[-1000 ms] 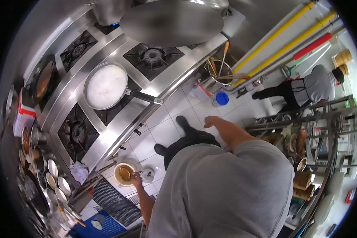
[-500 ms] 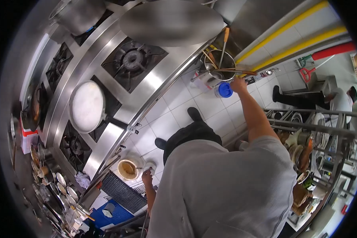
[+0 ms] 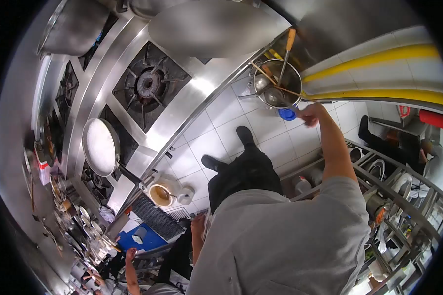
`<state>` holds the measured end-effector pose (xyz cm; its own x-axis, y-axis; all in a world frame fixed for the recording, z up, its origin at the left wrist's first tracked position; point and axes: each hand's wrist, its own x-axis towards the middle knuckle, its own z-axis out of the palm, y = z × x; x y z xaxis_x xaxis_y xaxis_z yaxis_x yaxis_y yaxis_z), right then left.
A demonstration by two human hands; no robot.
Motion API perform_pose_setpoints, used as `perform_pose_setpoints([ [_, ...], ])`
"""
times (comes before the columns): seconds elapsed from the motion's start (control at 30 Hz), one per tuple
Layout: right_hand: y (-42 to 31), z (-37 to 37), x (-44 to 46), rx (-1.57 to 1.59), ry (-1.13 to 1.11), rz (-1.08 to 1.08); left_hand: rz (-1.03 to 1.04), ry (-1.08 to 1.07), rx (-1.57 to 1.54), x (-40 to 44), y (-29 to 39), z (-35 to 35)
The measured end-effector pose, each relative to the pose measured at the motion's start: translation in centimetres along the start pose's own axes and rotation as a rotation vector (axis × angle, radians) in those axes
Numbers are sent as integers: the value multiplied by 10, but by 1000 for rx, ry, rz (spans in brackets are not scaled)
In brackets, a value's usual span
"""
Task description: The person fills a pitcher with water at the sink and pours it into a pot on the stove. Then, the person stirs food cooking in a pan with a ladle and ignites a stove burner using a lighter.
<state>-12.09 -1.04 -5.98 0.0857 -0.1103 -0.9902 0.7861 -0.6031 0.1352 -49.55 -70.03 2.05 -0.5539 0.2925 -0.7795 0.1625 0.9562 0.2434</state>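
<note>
My right hand [image 3: 308, 115] is closed around the handle end of a long metal utensil that looks like a ladle [image 3: 274, 96]. Its head rests in or over a steel pot [image 3: 296, 81] near the corner of the stove. In the same pot stand a wooden-handled tool [image 3: 290, 40] and thin wooden sticks [image 3: 263, 73]. Just below the pot, a blue lid [image 3: 287, 114] shows beside my fingers. My left hand [image 3: 198, 224] hangs low by my side, its fingers partly hidden. Close to it stand a white tub with brown contents [image 3: 171, 184] and a small white container [image 3: 185, 195].
A steel stove with a burner [image 3: 148, 84] runs along the left, bearing a pan of white contents [image 3: 101, 147] and a large pot [image 3: 76, 27]. A metal rack [image 3: 394, 191] stands at right. Another person's hand [image 3: 131, 253] is near a blue board [image 3: 142, 238]; another person [image 3: 428, 162] works far right.
My left hand has drawn back from the small white container towards my body. My right hand has shifted slightly right and down. Another person's arm has come into view at lower left.
</note>
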Motion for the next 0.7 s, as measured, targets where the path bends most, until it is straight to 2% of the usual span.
perform_pose_setpoints([
  [0.03, -4, 22, -12, 308, -271, -101, 3, 3, 9, 7, -8, -3],
  [0.07, -10, 32, 0, 495, -574, -343, 57, -22, 35, 20, -26, -2],
  [0.1, -14, 46, 11, 608, -657, -521, 118, -44, 53, 34, -41, 6],
  [0.13, -19, 60, 21, 733, -762, -690, -8, 1, -131, 31, -17, 1],
  [0.17, -31, 85, 4, 865, -554, -670, -6, 6, -139, 36, -4, -2],
  [0.23, -46, 86, 33, 735, -460, -513, 68, 63, -101, 43, 15, -15],
  [0.27, -49, 84, 20, 735, -464, -520, 72, 70, -100, 43, 29, -21],
  [0.3, -50, 78, -10, -163, -179, -709, 168, 160, -115, 36, 50, -26],
  [0.33, -48, 77, -43, -617, -23, -755, 259, 246, -130, 34, 62, -26],
  [0.37, -45, 76, -76, -1068, 149, -782, 258, 242, -136, 38, 64, -24],
  [0.43, -37, 86, -129, -992, 371, -397, 121, 202, -239, 47, 58, -17],
  [0.5, -14, 76, -131, -949, 444, -434, 174, 173, -240, 55, 41, -5],
  [0.57, 11, 88, -177, -888, 526, -515, 83, 82, -134, 58, 24, 8],
  [0.63, 42, 92, -192, -748, 558, -541, 24, 89, -163, 50, 15, 16],
  [0.67, 67, 65, -143, -945, 526, -606, 23, 16, -110, 45, 10, 17],
  [0.7, 72, 102, -207, -676, 571, -495, 17, -49, -65, 42, 4, 14],
])
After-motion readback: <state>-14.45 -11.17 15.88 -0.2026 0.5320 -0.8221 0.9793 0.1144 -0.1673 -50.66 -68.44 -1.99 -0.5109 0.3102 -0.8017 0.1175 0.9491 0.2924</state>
